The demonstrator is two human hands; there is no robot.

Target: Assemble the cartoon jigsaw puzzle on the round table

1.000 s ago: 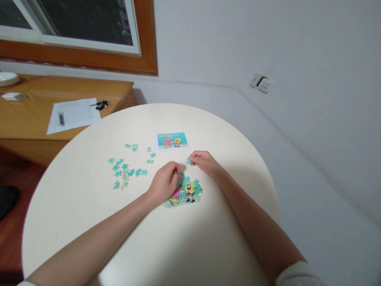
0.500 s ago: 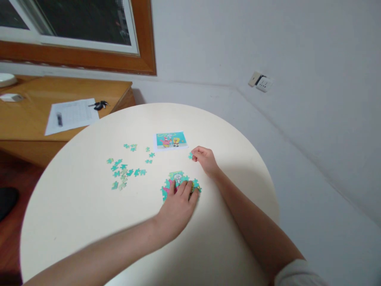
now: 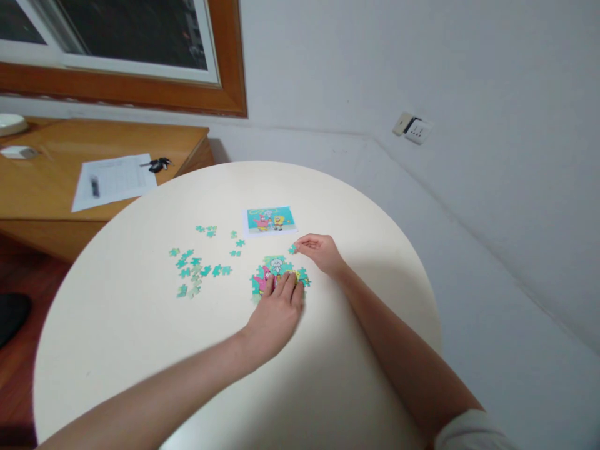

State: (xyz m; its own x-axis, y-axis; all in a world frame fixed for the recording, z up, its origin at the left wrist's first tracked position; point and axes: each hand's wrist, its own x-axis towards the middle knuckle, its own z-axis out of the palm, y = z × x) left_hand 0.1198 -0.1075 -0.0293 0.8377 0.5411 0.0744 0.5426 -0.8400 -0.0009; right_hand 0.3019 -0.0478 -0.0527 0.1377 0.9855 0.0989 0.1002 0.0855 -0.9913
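A partly assembled cartoon jigsaw (image 3: 274, 270) lies near the middle of the round cream table (image 3: 140, 337). My left hand (image 3: 276, 312) lies flat on the jigsaw's near part, fingers stretched out over it. My right hand (image 3: 319, 252) pinches one teal puzzle piece (image 3: 292, 249) just beyond the jigsaw's upper right corner. Several loose teal pieces (image 3: 197, 269) are scattered to the left. A small reference picture (image 3: 269, 220) of the same cartoon lies farther back on the table.
A wooden desk (image 3: 56, 181) stands beyond the table at the left, with a paper sheet (image 3: 114, 180) and keys (image 3: 157, 165) on it. The white wall has a socket (image 3: 415, 129) at the right. A window with a wooden frame (image 3: 140, 94) is above the desk.
My left hand left the jigsaw's top, laid flat on its near part and slid the jigsaw away from me. My right hand kept its piece and moved slightly left toward the jigsaw.
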